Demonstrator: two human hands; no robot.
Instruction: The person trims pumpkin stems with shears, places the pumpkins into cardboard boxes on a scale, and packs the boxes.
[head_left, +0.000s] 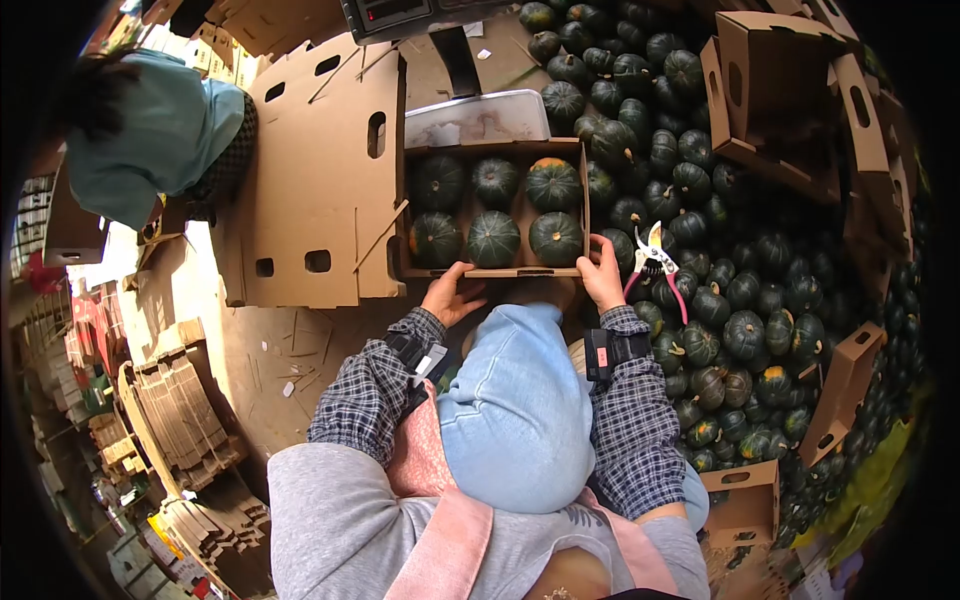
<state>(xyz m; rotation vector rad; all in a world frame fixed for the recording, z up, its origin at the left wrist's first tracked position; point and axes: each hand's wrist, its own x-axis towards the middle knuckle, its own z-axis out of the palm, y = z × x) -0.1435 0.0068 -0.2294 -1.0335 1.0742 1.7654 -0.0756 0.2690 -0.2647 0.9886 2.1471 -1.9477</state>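
Note:
A shallow cardboard box (pixel 500 272) holds several dark green pumpkins (pixel 494 238) in two rows; one at the far right has an orange patch. My left hand (pixel 452 296) grips the near edge of this box left of its middle, thumb at the rim and fingers lower down. At the near right corner, my right hand (pixel 602 274) has its fingers and thumb on the cardboard. The box's far side lies against a scale's pale metal platform (pixel 478 118). Just right of my right hand, pruning shears (pixel 655 262) with red handles rest on loose pumpkins.
A large pile of pumpkins (pixel 742 290) covers the right side. Cardboard boxes (pixel 775 80) stand at the upper right, another (pixel 745 495) at the lower right. Flat-topped cardboard (pixel 320 190) adjoins the box on the left. A person in a teal top (pixel 160 130) bends at the upper left.

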